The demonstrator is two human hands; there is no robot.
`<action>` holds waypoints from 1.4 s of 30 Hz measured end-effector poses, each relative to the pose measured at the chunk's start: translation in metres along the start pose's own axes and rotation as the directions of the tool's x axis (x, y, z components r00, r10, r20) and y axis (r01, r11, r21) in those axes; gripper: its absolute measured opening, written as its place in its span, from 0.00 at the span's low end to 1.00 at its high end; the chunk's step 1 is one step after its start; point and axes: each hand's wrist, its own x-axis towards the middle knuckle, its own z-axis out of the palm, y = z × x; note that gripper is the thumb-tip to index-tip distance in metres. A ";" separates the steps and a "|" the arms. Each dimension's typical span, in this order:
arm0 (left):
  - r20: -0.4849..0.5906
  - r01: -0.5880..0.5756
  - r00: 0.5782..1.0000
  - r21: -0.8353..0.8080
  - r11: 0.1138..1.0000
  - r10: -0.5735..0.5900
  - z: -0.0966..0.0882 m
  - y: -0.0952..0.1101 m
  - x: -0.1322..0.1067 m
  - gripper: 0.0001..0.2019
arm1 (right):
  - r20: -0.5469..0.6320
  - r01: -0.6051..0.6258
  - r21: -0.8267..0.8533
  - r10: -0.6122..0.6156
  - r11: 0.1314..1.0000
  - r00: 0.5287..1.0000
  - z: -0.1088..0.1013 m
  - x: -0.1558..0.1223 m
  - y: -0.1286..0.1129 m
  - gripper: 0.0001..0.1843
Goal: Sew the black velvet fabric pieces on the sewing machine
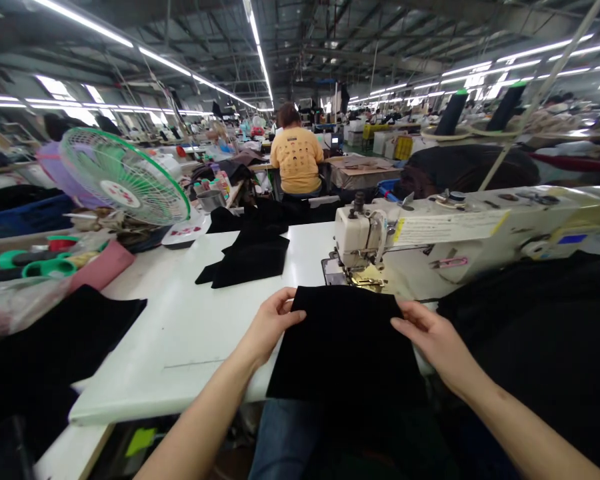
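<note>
A black fabric piece [347,340] is stretched between my two hands, in front of the sewing machine [360,240]. My left hand [275,323] pinches its upper left corner between thumb and fingers. At the upper right corner my right hand [425,330] grips the same piece. The fabric's top edge lies close to the machine's presser foot [367,283], and its lower part hangs over the table's front edge above my lap. More cut black pieces [253,257] lie on the white table [195,333], to the left of the machine head.
A green-rimmed fan [125,177] stands at the table's back left. Thread cones [50,267] and black cloth [65,333] lie at the left. More black cloth [540,333] is heaped at the right. A person in a yellow shirt [297,160] sits ahead, facing away.
</note>
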 end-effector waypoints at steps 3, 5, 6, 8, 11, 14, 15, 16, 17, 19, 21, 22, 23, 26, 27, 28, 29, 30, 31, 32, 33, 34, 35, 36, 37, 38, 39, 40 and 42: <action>-0.017 0.018 1.000 -0.343 0.939 -0.025 0.010 0.005 -0.019 0.12 | -0.063 -0.092 0.104 0.099 0.990 0.993 -0.014 -0.012 -0.004 0.24; -0.060 -0.004 0.998 -0.406 0.914 -0.022 0.017 0.009 -0.025 0.11 | -0.099 -0.128 0.102 0.139 0.986 0.985 -0.018 -0.015 -0.004 0.26; -0.080 -0.025 0.997 -0.416 0.909 -0.009 0.019 0.011 -0.027 0.10 | -0.120 -0.141 0.098 0.152 0.985 0.981 -0.018 -0.014 -0.003 0.27; -0.132 -0.088 0.990 -0.393 0.915 0.038 0.023 0.013 -0.028 0.11 | -0.165 -0.156 0.109 0.173 0.982 0.971 -0.019 -0.013 0.000 0.28; -0.250 -0.208 0.958 -0.255 0.944 0.143 0.026 0.017 -0.030 0.11 | -0.210 -0.147 0.177 0.183 0.973 0.960 -0.020 -0.012 0.005 0.26; -0.330 -0.289 0.915 -0.140 0.947 0.231 0.028 0.020 -0.032 0.08 | -0.240 -0.118 0.231 0.174 0.966 0.955 -0.020 -0.011 0.006 0.24; -0.344 -0.304 0.907 -0.136 0.943 0.243 0.029 0.021 -0.032 0.07 | -0.239 -0.110 0.251 0.171 0.962 0.956 -0.021 -0.010 0.005 0.24; -0.357 -0.312 0.902 -0.149 0.938 0.243 0.029 0.022 -0.033 0.07 | -0.231 -0.103 0.276 0.170 0.956 0.958 -0.021 -0.010 0.004 0.24; -0.368 -0.311 0.901 -0.174 0.934 0.231 0.030 0.022 -0.033 0.07 | -0.220 -0.101 0.302 0.172 0.948 0.960 -0.021 -0.010 0.004 0.24; -0.372 -0.278 0.911 -0.240 0.930 0.176 0.030 0.024 -0.034 0.09 | -0.199 -0.110 0.346 0.188 0.932 0.962 -0.021 -0.009 0.002 0.25; -0.358 -0.223 0.928 -0.302 0.927 0.107 0.030 0.025 -0.034 0.12 | -0.197 -0.127 0.366 0.210 0.922 0.958 -0.021 -0.009 0.001 0.25; -0.349 -0.198 0.934 -0.325 0.925 0.078 0.029 0.025 -0.034 0.13 | -0.203 -0.133 0.369 0.220 0.920 0.954 -0.021 -0.009 0.001 0.25; -0.343 -0.182 0.938 -0.342 0.922 0.058 0.029 0.026 -0.034 0.13 | -0.208 -0.138 0.369 0.226 0.919 0.952 -0.021 -0.009 0.000 0.25; -0.353 -0.172 0.935 -0.369 0.913 0.034 0.029 0.026 -0.034 0.13 | -0.241 -0.149 0.350 0.243 0.925 0.940 -0.020 -0.010 -0.003 0.25; -0.358 -0.176 0.933 -0.373 0.911 0.034 0.030 0.026 -0.034 0.13 | -0.254 -0.159 0.348 0.256 0.924 0.933 -0.020 -0.011 -0.004 0.25; -0.361 -0.180 0.932 -0.373 0.910 0.036 0.030 0.025 -0.033 0.13 | -0.264 -0.170 0.350 0.271 0.921 0.926 -0.020 -0.011 -0.005 0.25; -0.363 -0.185 0.931 -0.374 0.909 0.040 0.030 0.025 -0.033 0.13 | -0.271 -0.181 0.358 0.288 0.916 0.918 -0.020 -0.010 -0.007 0.25; -0.366 -0.190 0.930 -0.374 0.908 0.044 0.031 0.025 -0.033 0.13 | -0.276 -0.190 0.372 0.304 0.908 0.912 -0.020 -0.010 -0.008 0.25; -0.371 -0.198 0.927 -0.374 0.906 0.049 0.032 0.025 -0.032 0.12 | -0.274 -0.198 0.390 0.319 0.899 0.907 -0.020 -0.010 -0.009 0.25; -0.375 -0.204 0.925 -0.375 0.904 0.053 0.032 0.026 -0.032 0.12 | -0.269 -0.207 0.409 0.334 0.889 0.903 -0.021 -0.010 -0.011 0.25; -0.380 -0.210 0.923 -0.375 0.903 0.056 0.033 0.026 -0.031 0.12 | -0.261 -0.214 0.429 0.347 0.878 0.901 -0.021 -0.010 -0.012 0.25; -0.384 -0.215 0.921 -0.376 0.901 0.060 0.034 0.026 -0.031 0.12 | -0.251 -0.220 0.451 0.359 0.865 0.899 -0.022 -0.010 -0.014 0.25; -0.386 -0.218 0.921 -0.377 0.900 0.061 0.034 0.027 -0.031 0.12 | -0.240 -0.224 0.472 0.369 0.853 0.898 -0.023 -0.010 -0.016 0.25; -0.385 -0.219 0.921 -0.379 0.899 0.062 0.034 0.027 -0.030 0.11 | -0.229 -0.227 0.491 0.375 0.841 0.898 -0.023 -0.010 -0.019 0.25; -0.384 -0.219 0.921 -0.379 0.899 0.063 0.035 0.027 -0.030 0.11 | -0.217 -0.226 0.505 0.377 0.833 0.901 -0.023 -0.010 -0.021 0.24; -0.384 -0.220 0.921 -0.377 0.900 0.064 0.035 0.027 -0.030 0.11 | -0.206 -0.225 0.515 0.374 0.827 0.904 -0.024 -0.010 -0.024 0.24; -0.386 -0.221 0.920 -0.373 0.901 0.066 0.035 0.027 -0.029 0.11 | -0.194 -0.223 0.521 0.369 0.824 0.909 -0.024 -0.010 -0.026 0.23; -0.388 -0.221 0.919 -0.367 0.904 0.067 0.035 0.027 -0.029 0.11 | -0.184 -0.222 0.523 0.363 0.823 0.913 -0.024 -0.010 -0.027 0.22; -0.397 -0.223 0.915 -0.344 0.912 0.074 0.035 0.027 -0.028 0.11 | -0.166 -0.218 0.521 0.348 0.825 0.923 -0.024 -0.011 -0.029 0.22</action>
